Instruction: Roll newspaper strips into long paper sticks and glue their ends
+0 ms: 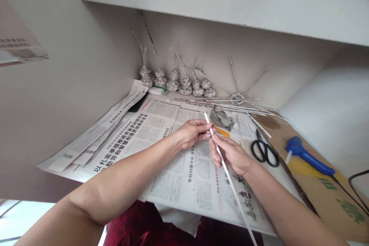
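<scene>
A long thin white rolled paper tube (pixel 234 190) slants from the middle of the newspaper down toward the lower right. My left hand (pixel 194 133) pinches it near its upper end between thumb and fingers. Just below, my right hand (pixel 230 153) is closed round the same tube, its thumb lying along it. Both hands are close together above the spread newspaper (pixel 161 123). Behind them lies a crumpled grey cloth (pixel 221 118), with an orange strip (pixel 221 132) partly hidden by the fingers.
Several gourd-shaped woven paper pieces (pixel 185 86) stand along the back wall. A started woven base with spokes (pixel 236 98) and loose paper tubes (pixel 213 103) lie right of them. Black scissors (pixel 264 150) and a blue glue gun (pixel 309 155) on cardboard (pixel 331 203) are at right. Newspaper strips (pixel 100 130) lie left.
</scene>
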`<state>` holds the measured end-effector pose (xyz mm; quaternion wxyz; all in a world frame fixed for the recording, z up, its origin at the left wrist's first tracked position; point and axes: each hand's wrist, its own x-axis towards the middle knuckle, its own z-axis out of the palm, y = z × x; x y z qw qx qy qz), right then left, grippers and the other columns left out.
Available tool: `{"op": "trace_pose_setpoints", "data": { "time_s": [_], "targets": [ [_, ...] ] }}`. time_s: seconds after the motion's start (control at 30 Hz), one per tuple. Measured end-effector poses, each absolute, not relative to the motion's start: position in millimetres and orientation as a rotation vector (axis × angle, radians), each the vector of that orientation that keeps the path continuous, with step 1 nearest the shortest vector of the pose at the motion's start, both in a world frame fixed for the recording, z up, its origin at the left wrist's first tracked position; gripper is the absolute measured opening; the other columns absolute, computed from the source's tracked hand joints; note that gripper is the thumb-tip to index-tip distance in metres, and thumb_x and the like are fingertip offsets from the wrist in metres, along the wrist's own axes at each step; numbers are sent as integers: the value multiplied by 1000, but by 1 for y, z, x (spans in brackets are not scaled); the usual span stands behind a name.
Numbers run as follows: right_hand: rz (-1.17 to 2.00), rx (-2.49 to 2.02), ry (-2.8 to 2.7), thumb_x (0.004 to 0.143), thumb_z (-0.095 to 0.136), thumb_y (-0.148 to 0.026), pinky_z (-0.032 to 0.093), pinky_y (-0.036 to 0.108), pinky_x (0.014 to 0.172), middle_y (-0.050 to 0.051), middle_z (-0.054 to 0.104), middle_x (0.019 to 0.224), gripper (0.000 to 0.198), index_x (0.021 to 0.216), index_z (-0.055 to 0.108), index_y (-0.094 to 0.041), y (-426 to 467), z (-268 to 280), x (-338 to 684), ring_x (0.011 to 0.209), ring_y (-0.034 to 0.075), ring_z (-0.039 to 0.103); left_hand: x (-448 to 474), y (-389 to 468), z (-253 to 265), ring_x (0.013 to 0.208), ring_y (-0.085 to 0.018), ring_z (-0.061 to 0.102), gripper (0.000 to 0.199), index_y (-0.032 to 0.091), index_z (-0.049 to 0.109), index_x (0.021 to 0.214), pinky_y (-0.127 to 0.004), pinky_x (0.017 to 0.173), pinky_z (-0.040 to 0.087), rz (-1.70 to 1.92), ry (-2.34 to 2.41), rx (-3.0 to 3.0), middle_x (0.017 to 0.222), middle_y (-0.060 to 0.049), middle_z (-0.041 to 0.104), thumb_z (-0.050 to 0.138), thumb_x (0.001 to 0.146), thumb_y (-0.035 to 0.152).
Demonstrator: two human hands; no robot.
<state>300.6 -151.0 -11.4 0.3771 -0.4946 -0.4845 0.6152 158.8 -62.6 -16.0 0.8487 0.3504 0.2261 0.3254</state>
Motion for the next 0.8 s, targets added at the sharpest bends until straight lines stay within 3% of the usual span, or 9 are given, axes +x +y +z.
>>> {"op": "trace_pose_setpoints", "data": {
  "time_s": [0.17, 0.53, 0.7, 0.8],
  "targets": [
    [1041, -1558, -1483, 84, 47, -57, 38, 24, 45, -3, 52, 51, 39, 72, 51, -20, -150, -22, 303, 44, 11, 46, 159, -60, -18, 60, -8, 64, 6, 6, 67, 83, -14, 58, 54, 710, 513, 731, 75, -9, 69, 62, 79, 7],
    [1754, -1038, -1178, 92, 37, -49, 31, 23, 40, -5, 42, 43, 39, 66, 40, -21, -148, -20, 302, 36, 10, 40, 158, -62, -15, 65, -9, 66, 9, 4, 67, 85, -13, 60, 54, 673, 472, 703, 76, -11, 69, 62, 78, 4],
    [1800, -1025, -1130, 91, 37, -51, 33, 23, 42, -5, 45, 44, 39, 67, 42, -20, -147, -21, 303, 39, 11, 45, 158, -62, -14, 64, -10, 66, 6, 6, 66, 83, -14, 58, 54, 673, 493, 700, 73, -9, 68, 63, 77, 4],
    [1615, -1252, -1228, 87, 43, -55, 34, 22, 42, -3, 52, 48, 38, 74, 48, -20, -147, -20, 303, 42, 12, 49, 159, -60, -16, 61, -9, 65, 5, 7, 65, 81, -14, 56, 54, 689, 515, 692, 72, -8, 68, 65, 76, 5]
  ]
}}
